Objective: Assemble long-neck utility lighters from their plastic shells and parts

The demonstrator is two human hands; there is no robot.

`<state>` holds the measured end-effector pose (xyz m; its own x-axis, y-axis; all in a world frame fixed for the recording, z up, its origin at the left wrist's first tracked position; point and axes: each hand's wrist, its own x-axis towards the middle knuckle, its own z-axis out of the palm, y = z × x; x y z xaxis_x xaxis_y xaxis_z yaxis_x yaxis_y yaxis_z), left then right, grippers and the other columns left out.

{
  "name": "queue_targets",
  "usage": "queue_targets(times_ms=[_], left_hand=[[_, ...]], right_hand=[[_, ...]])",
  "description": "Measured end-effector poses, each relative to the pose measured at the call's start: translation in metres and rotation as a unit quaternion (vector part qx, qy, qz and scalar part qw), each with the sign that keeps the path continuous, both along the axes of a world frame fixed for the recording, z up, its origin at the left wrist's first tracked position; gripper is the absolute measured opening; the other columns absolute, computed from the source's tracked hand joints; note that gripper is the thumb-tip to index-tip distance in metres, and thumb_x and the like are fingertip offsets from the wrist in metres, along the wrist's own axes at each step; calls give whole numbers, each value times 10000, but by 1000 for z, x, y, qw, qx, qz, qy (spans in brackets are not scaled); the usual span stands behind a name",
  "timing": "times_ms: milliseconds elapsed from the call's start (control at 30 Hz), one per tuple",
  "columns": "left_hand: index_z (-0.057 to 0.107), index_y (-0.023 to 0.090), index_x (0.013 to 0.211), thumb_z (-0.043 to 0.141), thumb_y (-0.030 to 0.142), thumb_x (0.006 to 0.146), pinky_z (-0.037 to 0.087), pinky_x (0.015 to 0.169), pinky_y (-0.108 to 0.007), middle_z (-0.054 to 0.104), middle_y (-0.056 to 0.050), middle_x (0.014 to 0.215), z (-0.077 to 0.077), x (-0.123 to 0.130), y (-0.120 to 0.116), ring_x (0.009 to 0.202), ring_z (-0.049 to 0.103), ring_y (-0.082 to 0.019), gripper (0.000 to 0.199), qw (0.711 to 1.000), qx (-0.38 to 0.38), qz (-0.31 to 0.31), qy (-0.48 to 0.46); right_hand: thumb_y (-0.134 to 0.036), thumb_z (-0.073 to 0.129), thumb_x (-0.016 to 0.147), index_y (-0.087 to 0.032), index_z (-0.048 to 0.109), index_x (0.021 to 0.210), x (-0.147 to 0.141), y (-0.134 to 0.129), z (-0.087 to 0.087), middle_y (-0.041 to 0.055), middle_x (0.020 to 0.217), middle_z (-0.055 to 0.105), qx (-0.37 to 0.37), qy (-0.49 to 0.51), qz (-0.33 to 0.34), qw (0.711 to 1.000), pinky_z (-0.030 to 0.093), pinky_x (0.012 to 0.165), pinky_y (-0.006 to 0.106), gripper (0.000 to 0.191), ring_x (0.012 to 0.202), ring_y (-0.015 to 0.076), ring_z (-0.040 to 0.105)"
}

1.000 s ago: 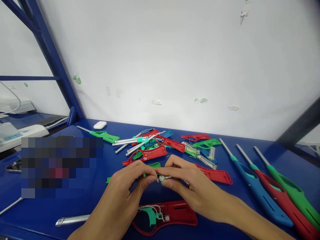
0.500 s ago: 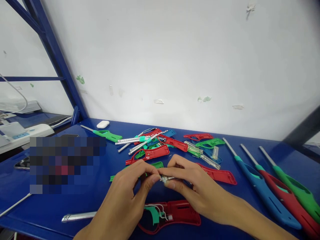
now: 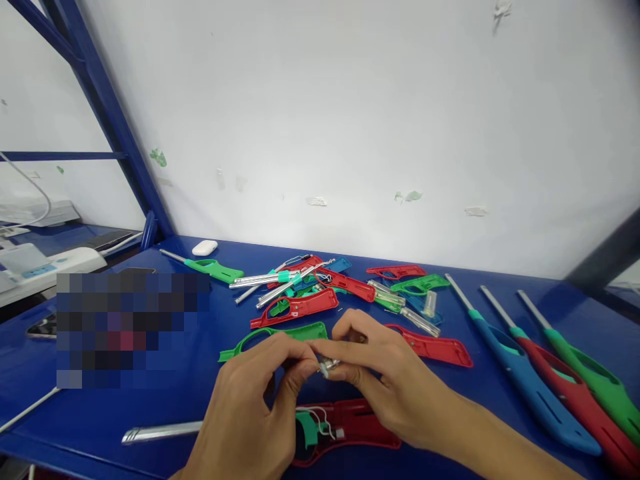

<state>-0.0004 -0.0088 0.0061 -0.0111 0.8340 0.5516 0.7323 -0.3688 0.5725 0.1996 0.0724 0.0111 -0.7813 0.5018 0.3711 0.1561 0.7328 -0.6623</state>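
Note:
My right hand [image 3: 395, 373] is closed around a small clear and metallic lighter part [image 3: 329, 365] with a whitish tip; most of it is hidden by the fingers. Thumb and forefinger of my left hand [image 3: 265, 393] are pinched together right at that tip, and whatever lies between them is too small to make out. Below both hands, a red lighter half-shell [image 3: 367, 427] lies with its inside up, holding a green trigger [image 3: 309, 430] and white wires. Its metal barrel [image 3: 163, 432] sticks out to the left, partly behind my left hand.
Beyond my hands lie a green half-shell [image 3: 305, 331], red half-shells [image 3: 313, 305], metal barrels [image 3: 265, 280] and clear tubes [image 3: 420, 322]. Whole lighters in blue [image 3: 530, 387], red and green lie at right. A white earbud case [image 3: 205, 248] sits near the wall. Blurred items cover the left.
Both hands have shifted slightly and the held part has tilted, its whitish tip now lower. More of the green half-shell shows behind my left hand. The view has moved slightly.

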Motion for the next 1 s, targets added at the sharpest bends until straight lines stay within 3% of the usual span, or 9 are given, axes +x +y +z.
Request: queue_targets(times_ms=[167, 333, 467, 600, 767, 1000], left_hand=[[727, 291, 853, 601, 274, 1019, 433, 519, -170, 687, 110, 679, 6, 0, 0, 547, 587, -75, 210, 1000, -11, 2, -28], [779, 348, 1025, 636, 293, 1033, 470, 586, -150, 753, 119, 792, 6, -8, 4, 633, 646, -66, 154, 999, -7, -10, -30], [775, 343, 1084, 620, 291, 1034, 541, 784, -197, 781, 74, 956, 7, -19, 7, 853, 724, -113, 172, 999, -15, -14, 46], [764, 335, 1046, 573, 260, 1038, 566, 848, -255, 758, 38, 1020, 7, -23, 3, 952, 717, -156, 206, 987, -81, -71, 120], [702, 369, 1133, 517, 258, 1064, 577, 930, -294, 705, 34, 1168, 4, -16, -4, 1075, 687, -172, 226, 968, -158, -136, 142], [685, 364, 1104, 498, 300, 1084, 566, 939, -324, 696, 38, 1164, 2, -17, -3, 1067, 686, -175, 198, 962, -179, -136, 155]], right_hand=[[-163, 490, 1111, -282, 714, 1342, 0, 2, 3, 21, 1017, 502, -1, 17, 3, 1000, 414, 707, 318, 342, 841, 170, 502], [-238, 530, 1129, -349, 676, 1426, 5, 8, 6, 6, 1018, 542, -24, -2, 12, 1000, 459, 782, 299, 349, 889, 160, 552], [-278, 551, 1128, -374, 663, 1424, 12, 13, 6, -12, 999, 593, -5, 16, -17, 1000, 469, 790, 286, 331, 861, 151, 565], [-269, 571, 1120, -431, 558, 1507, 16, 16, 5, -35, 1068, 679, 1, 30, -47, 998, 481, 821, 278, 420, 897, 146, 605], [-276, 541, 1134, -352, 656, 1365, 16, 16, 2, -42, 1123, 740, 15, 30, -30, 999, 485, 849, 247, 269, 936, 124, 657], [-276, 575, 1120, -289, 696, 1237, 13, 16, 0, -36, 1073, 747, 27, 52, -39, 998, 491, 809, 206, 169, 898, 105, 664]])
